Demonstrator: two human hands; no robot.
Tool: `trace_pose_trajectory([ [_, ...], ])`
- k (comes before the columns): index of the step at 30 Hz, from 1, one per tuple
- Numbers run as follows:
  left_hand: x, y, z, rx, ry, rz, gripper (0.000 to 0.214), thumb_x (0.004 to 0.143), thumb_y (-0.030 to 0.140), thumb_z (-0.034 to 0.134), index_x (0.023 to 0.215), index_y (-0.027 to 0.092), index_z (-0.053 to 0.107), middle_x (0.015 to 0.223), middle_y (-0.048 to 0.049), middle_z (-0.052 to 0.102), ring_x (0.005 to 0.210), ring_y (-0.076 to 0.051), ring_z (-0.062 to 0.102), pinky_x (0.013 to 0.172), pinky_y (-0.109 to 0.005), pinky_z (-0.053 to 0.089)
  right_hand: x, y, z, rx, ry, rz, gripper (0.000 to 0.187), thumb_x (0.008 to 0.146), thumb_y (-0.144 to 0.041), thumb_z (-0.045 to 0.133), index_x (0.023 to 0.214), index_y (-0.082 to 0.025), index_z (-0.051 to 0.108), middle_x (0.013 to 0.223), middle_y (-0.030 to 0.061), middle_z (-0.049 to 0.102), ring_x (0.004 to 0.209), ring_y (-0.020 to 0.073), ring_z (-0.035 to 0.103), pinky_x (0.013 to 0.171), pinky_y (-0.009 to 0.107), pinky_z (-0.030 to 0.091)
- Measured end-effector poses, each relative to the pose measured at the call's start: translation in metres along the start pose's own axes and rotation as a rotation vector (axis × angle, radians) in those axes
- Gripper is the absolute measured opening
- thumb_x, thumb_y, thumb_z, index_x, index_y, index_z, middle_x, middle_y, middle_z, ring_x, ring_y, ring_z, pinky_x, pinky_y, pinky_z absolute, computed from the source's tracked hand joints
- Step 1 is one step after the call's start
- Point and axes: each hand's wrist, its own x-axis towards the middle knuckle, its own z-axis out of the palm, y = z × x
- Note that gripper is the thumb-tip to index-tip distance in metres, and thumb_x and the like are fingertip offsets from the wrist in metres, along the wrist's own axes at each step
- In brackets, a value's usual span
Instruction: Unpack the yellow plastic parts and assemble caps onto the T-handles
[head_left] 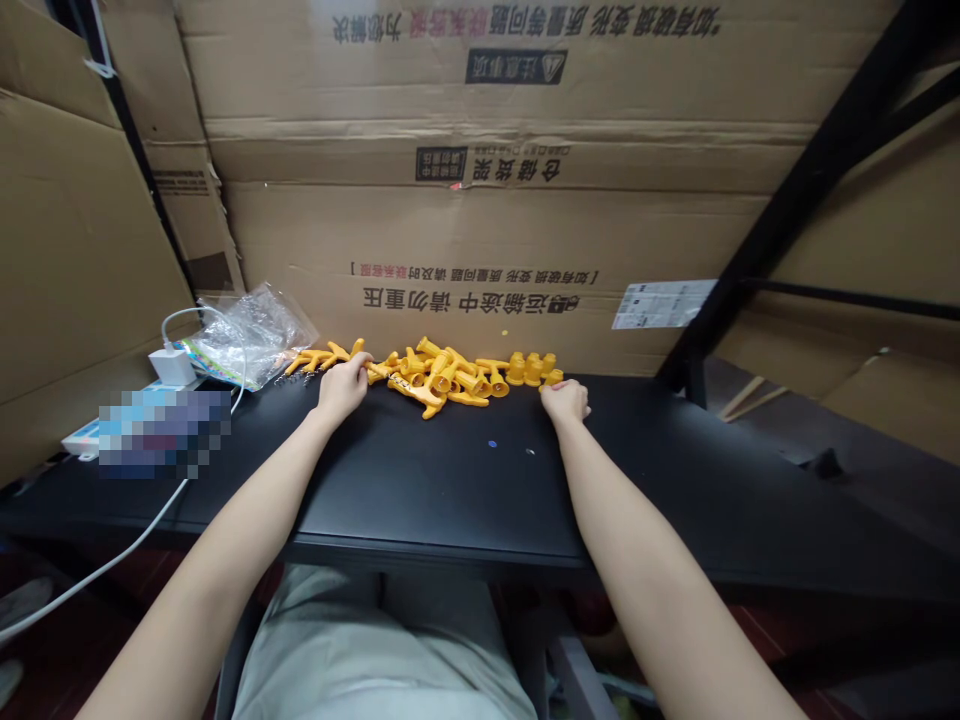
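Fingers [358,368] curled, hold unclear, flank yellow pieces [444,380] on a black table [427,490] before cardboard [480,230].

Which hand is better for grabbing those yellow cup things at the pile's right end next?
Probably the right hand: it's beside the yellow cup-shaped pieces. The left hand is near the other end of the pile.

A black table [442,510] is carrying a heap of yellow pieces [450,378] along its back edge. Branched yellow pieces [330,354] are lying left of the heap; cup-like yellow pieces [532,370] are standing at its right. A crumpled clear bag [259,325] is resting farther left, near a white power strip [81,440]. 1 blue speck [493,444] and 1 white speck [531,452] are lying in front.
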Motion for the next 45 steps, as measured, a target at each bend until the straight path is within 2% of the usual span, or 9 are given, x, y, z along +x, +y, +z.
trace_pose_trajectory([
  [2,-0.001,0.001,0.0,-0.023,0.012,-0.012,0.031,0.086,0.019,0.042,0.111,0.022,0.061,0.09,-0.0072,0.071,0.087,-0.026,0.068,0.077,-0.034,0.048,0.0,0.0,0.002,-0.043,-0.043,-0.034,0.006,0.074,-0.021,0.058,0.077,-0.017,0.062,0.106,0.0134,0.061,0.105,0.0287,0.057,0.096,0.048,0.039],
  [4,-0.001,0.001,0.0,-0.073,0.046,-0.023,0.033,0.085,0.018,0.043,0.114,0.022,0.059,0.095,-0.0082,0.071,0.089,-0.027,0.067,0.078,-0.035,0.049,0.0,0.0,0.004,-0.103,-0.087,-0.074,0.011,0.073,-0.021,0.058,0.08,-0.017,0.066,0.108,0.0136,0.062,0.107,0.0296,0.057,0.096,0.049,0.039],
  [9,0.003,-0.005,0.007,-0.25,0.218,-0.013,0.047,0.077,0.009,0.046,0.123,0.018,0.051,0.114,-0.0114,0.062,0.102,-0.025,0.061,0.091,-0.04,0.048,-0.001,0.0,0.005,-0.217,-0.142,-0.095,0.032,0.076,-0.024,0.057,0.105,-0.018,0.068,0.121,0.0149,0.061,0.118,0.0319,0.052,0.104,0.055,0.031],
  [13,0.007,-0.01,0.013,-0.298,0.307,-0.027,0.044,0.078,0.011,0.045,0.121,0.018,0.05,0.115,-0.013,0.054,0.109,-0.027,0.057,0.098,-0.046,0.045,-0.002,0.001,0.005,-0.254,-0.186,-0.093,0.043,0.081,-0.028,0.052,0.122,-0.02,0.061,0.134,0.0134,0.054,0.127,0.0324,0.045,0.108,0.06,0.024],
  [20,0.007,-0.012,0.015,-0.302,0.313,0.03,0.049,0.077,0.002,0.039,0.122,0.018,0.049,0.118,-0.0142,0.05,0.114,-0.026,0.055,0.101,-0.044,0.045,-0.004,0.0,0.003,-0.302,-0.247,-0.119,0.049,0.085,-0.029,0.045,0.133,-0.021,0.054,0.145,0.0104,0.044,0.133,0.0326,0.039,0.109,0.061,0.022],
  [28,0.007,-0.016,0.019,-0.313,0.299,0.067,0.053,0.078,0.001,0.038,0.128,0.018,0.048,0.125,-0.0142,0.053,0.12,-0.025,0.052,0.106,-0.044,0.042,-0.008,-0.004,0.0,-0.41,-0.293,-0.116,0.053,0.092,-0.037,0.034,0.141,-0.02,0.044,0.154,0.0104,0.03,0.14,0.031,0.029,0.112,0.058,0.018],
  [35,0.01,-0.02,0.022,-0.323,0.301,0.082,0.046,0.079,0.0,0.037,0.118,0.015,0.056,0.122,-0.0134,0.058,0.117,-0.023,0.055,0.104,-0.041,0.044,-0.007,-0.006,-0.001,-0.423,-0.369,-0.126,0.057,0.094,-0.039,0.026,0.147,-0.02,0.034,0.158,0.0085,0.021,0.144,0.0329,0.018,0.111,0.063,0.013],
  [40,0.012,-0.023,0.025,-0.3,0.295,0.051,0.043,0.076,-0.001,0.039,0.108,0.016,0.062,0.121,-0.0127,0.056,0.116,-0.023,0.056,0.103,-0.039,0.045,-0.006,-0.004,0.0,-0.404,-0.358,-0.143,0.056,0.094,-0.039,0.028,0.146,-0.021,0.036,0.157,0.0096,0.023,0.143,0.035,0.02,0.108,0.067,0.015],
  [45,0.014,-0.033,0.034,-0.278,0.296,0.022,0.051,0.072,-0.003,0.04,0.115,0.016,0.06,0.127,-0.0134,0.051,0.124,-0.024,0.05,0.108,-0.039,0.042,-0.005,-0.002,0.001,-0.404,-0.353,-0.162,0.052,0.094,-0.039,0.029,0.142,-0.026,0.043,0.156,0.0053,0.027,0.142,0.0337,0.023,0.109,0.066,0.016],
])
